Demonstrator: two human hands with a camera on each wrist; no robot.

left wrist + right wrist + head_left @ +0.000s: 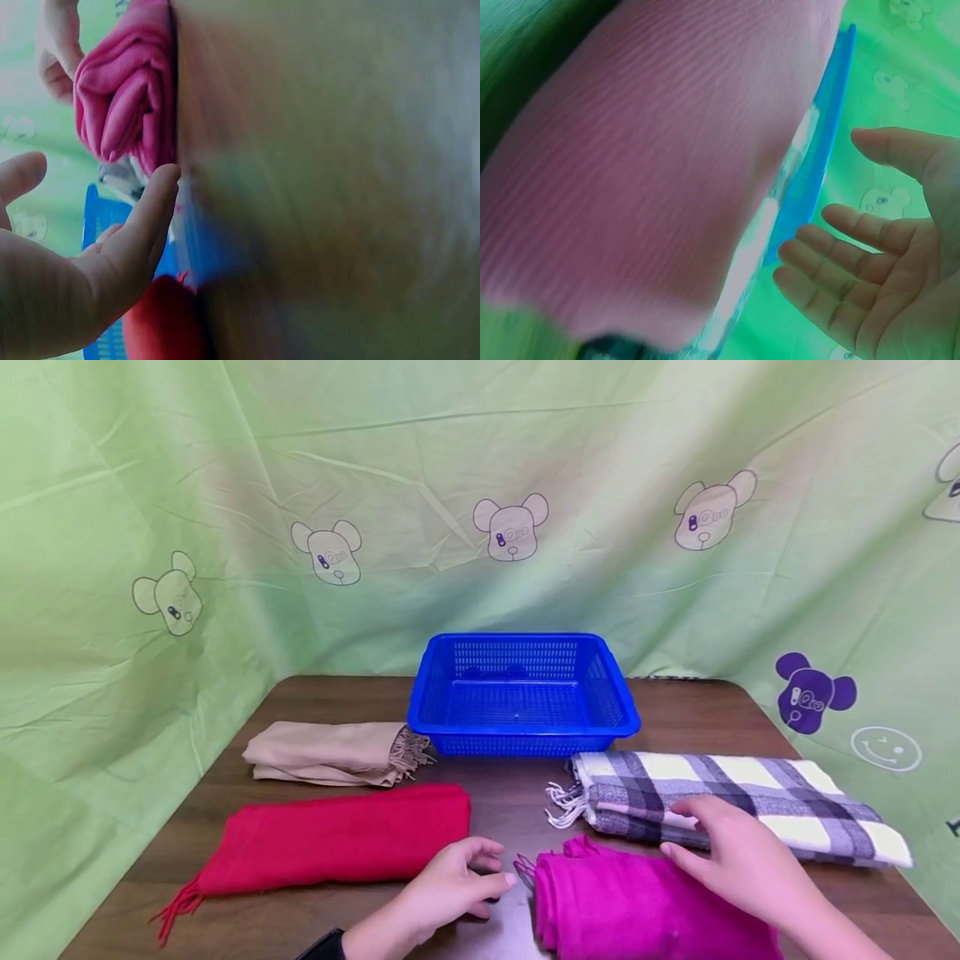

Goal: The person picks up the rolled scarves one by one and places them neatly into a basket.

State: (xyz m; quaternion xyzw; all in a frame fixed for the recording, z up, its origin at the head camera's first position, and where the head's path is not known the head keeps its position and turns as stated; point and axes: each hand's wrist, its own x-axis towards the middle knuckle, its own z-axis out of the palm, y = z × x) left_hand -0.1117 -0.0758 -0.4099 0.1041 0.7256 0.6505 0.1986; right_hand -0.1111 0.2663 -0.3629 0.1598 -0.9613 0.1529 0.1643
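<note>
A folded magenta scarf (607, 902) lies at the front of the table, its left end showing rolled layers and thin fringe. My left hand (457, 885) is just left of that end, fingers loosely bent with nothing in them. In the left wrist view the same hand (82, 289) has thumb and fingers spread below the scarf's layered end (124, 97). Over the scarf's upper right part hovers my right hand (738, 860), which holds nothing. The right wrist view shows its fingers (825, 281) extended and apart beside the magenta cloth (645, 172).
Behind stands a blue plastic basket (525, 745) with nothing in it. A black, grey and white checked scarf (652, 789) lies right, partly behind my right hand. At left are a folded red scarf (330, 839) and a beige fringed scarf (322, 752). Green printed cloth (420, 468) surrounds the table.
</note>
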